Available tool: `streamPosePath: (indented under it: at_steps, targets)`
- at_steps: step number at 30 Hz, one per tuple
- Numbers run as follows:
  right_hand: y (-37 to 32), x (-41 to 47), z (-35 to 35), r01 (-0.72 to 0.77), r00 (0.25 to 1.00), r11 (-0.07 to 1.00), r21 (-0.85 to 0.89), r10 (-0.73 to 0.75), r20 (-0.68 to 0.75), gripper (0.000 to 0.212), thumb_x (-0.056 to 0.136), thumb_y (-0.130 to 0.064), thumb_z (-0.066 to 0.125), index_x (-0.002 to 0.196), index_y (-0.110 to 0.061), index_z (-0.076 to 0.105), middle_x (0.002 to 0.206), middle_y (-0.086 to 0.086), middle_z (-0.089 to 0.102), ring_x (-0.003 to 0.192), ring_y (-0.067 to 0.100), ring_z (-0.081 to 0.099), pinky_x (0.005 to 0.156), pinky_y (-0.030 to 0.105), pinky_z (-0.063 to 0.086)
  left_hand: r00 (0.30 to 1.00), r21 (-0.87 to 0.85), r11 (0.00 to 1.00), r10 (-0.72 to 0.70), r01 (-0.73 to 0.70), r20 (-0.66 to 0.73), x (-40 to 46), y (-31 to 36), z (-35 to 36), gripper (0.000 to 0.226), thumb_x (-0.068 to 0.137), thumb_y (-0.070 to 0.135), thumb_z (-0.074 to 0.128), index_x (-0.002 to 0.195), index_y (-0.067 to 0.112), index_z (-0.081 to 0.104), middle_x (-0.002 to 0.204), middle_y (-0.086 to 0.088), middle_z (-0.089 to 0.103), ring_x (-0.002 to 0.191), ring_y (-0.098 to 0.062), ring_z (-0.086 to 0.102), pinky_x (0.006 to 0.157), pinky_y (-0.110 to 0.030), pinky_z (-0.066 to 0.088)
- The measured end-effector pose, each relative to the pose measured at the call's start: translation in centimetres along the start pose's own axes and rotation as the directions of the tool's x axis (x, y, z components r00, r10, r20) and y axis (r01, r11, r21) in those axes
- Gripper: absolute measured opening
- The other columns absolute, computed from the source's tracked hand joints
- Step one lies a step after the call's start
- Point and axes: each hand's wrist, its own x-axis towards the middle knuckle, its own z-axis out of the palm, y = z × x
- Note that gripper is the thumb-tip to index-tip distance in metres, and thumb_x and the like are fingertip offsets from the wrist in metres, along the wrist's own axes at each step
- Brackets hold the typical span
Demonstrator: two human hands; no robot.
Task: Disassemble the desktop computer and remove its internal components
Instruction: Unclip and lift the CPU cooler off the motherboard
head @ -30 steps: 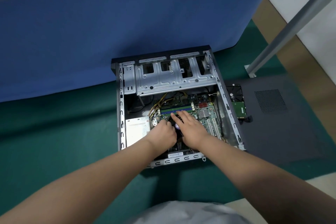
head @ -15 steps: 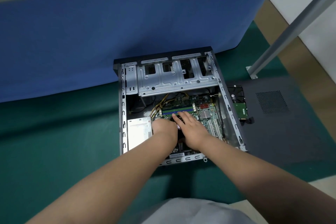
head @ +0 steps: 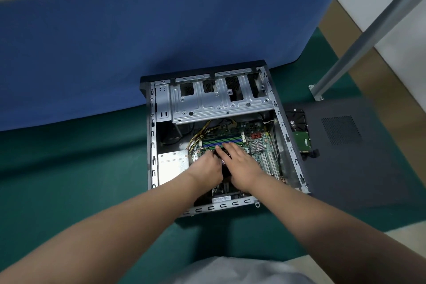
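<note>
Green matting covers the floor [head: 69, 180], and the open computer case [head: 289, 145] lies on it before a blue panel [head: 138, 41]. Your left hand [head: 206, 166] and right hand [head: 241, 163] meet over the dark cooler fan [head: 223, 159] at the motherboard [head: 258, 143] centre, directly beneath both. Left fingers curl at its 9 o'clock edge; whether they grip, you cannot tell. Right fingers lie straight, toward 11 o'clock. Judged so, the lift goes straight up.

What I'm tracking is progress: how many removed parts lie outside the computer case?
2: a hard drive just right of the case, and the dark side panel lying flat on the floor further right. More may lie out of view.
</note>
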Motion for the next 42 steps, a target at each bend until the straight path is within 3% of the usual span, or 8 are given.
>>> streamPosePath:
  at_steps: [6,12,16,24,29,32,37,42]
  targets:
    - [0.1,0.1,0.1,0.001,1.000,1.000,0.006,-0.001,0.006,0.097,0.083,0.000,0.056,0.151,-0.023,-0.009,0.159,0.003,-0.008,0.145,0.021,-0.010,0.116,0.034,0.001,0.999,-0.103,0.995,0.008,-0.011,-0.034,0.0,0.2,0.4,0.022,0.096,0.002,0.037,0.116,-0.002,0.046,0.105,-0.014,0.060,0.089,-0.027,0.061,0.062,-0.032,0.035]
    - [0.0,0.2,0.3,0.003,1.000,1.000,0.001,-0.003,0.016,0.098,0.083,0.000,0.057,0.151,-0.023,-0.010,0.159,0.004,-0.008,0.145,0.022,-0.010,0.117,0.034,0.000,0.923,-0.391,0.839,-0.312,0.379,0.226,0.6,0.6,0.2,0.031,0.089,0.005,0.052,0.120,0.004,0.051,0.106,-0.004,0.065,0.093,-0.024,0.063,0.062,-0.029,0.040]
    - [0.0,0.1,0.1,0.001,0.999,1.000,0.009,-0.001,0.032,0.102,0.079,0.004,0.055,0.150,-0.024,-0.012,0.159,0.002,-0.010,0.145,0.021,-0.011,0.117,0.034,0.000,0.860,-0.437,0.752,-0.346,0.494,0.375,2.6,-0.3,-1.0,0.039,0.091,0.015,0.052,0.129,0.008,0.048,0.113,-0.001,0.061,0.102,-0.020,0.059,0.070,-0.028,0.042]
    - [-0.1,0.0,-0.1,-0.005,1.000,1.000,0.008,0.005,0.011,0.098,0.083,-0.002,0.057,0.151,-0.022,-0.010,0.159,0.003,-0.008,0.146,0.021,-0.010,0.116,0.033,-0.001,0.944,-0.267,0.911,-0.267,0.313,0.194,1.4,-0.6,-0.4,0.061,0.094,0.018,0.052,0.142,-0.005,0.022,0.134,-0.015,0.045,0.118,-0.029,0.049,0.089,-0.036,0.041]
    - [0.0,0.0,0.0,-0.003,1.000,1.000,0.006,0.003,0.004,0.100,0.081,0.000,0.057,0.151,-0.022,-0.010,0.159,0.002,-0.008,0.146,0.020,-0.010,0.116,0.031,-0.001,0.998,-0.014,0.999,0.030,-0.030,-0.057,0.7,-0.7,0.0,0.030,0.094,0.001,0.042,0.121,-0.004,0.054,0.119,-0.018,0.058,0.105,-0.033,0.054,0.087,-0.038,0.039]
    - [-0.1,0.0,0.0,-0.007,1.000,1.000,0.021,0.007,-0.002,0.098,0.081,0.000,0.057,0.151,-0.022,-0.009,0.159,0.002,-0.008,0.146,0.020,-0.010,0.116,0.030,-0.002,0.988,0.134,0.982,0.140,-0.131,-0.060,0.4,-0.6,-0.2,0.025,0.092,0.004,0.047,0.112,0.001,0.062,0.110,-0.015,0.064,0.104,-0.035,0.057,0.095,-0.044,0.038]
    - [-0.1,0.0,0.0,0.002,1.000,1.000,0.023,-0.002,0.000,0.100,0.080,0.001,0.057,0.151,-0.024,-0.010,0.159,0.002,-0.007,0.146,0.020,-0.009,0.116,0.032,0.000,0.992,0.031,0.993,0.116,-0.115,-0.058,0.6,-0.8,-0.7,0.023,0.089,-0.005,0.046,0.106,-0.005,0.062,0.106,-0.021,0.064,0.100,-0.038,0.058,0.082,-0.043,0.043]
    - [-0.1,0.1,0.0,0.007,1.000,1.000,-0.004,-0.007,0.007,0.101,0.080,0.003,0.057,0.151,-0.022,-0.009,0.159,0.004,-0.007,0.146,0.022,-0.009,0.118,0.035,0.001,0.997,-0.107,0.994,-0.001,0.010,0.077,0.8,-1.1,-0.5,0.019,0.090,0.002,0.051,0.106,0.007,0.061,0.101,-0.005,0.065,0.089,-0.026,0.060,0.067,-0.032,0.037]
